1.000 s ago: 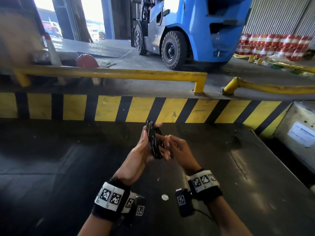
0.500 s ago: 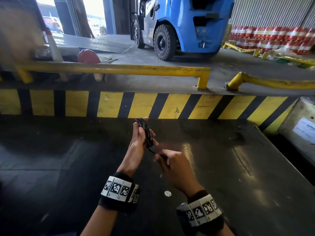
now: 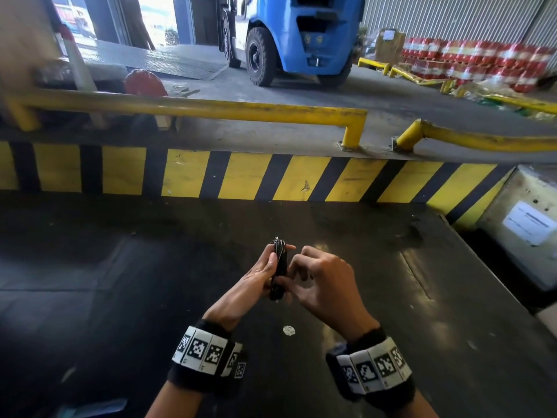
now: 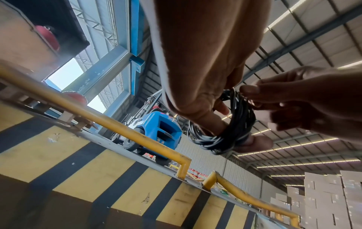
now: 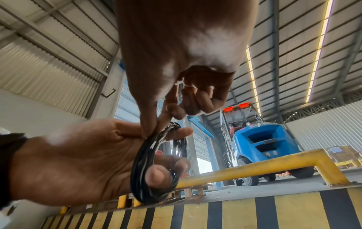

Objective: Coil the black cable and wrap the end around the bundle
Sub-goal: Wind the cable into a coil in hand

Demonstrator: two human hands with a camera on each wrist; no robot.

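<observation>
Here, left hand [image 3: 256, 282] grips coiled black cable [image 3: 278, 267] upright; right hand [image 3: 325, 285], just right, pinches cable at coil's upper edge.

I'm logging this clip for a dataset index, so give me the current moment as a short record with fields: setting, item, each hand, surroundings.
setting: dark dock platform with a yellow and black striped edge
item: black cable coiled into a small bundle, held above the platform
left hand: grips the bundle, thumb across the loops
right hand: pinches the cable at the top of the bundle
surroundings: yellow rail, blue forklift beyond it
</observation>
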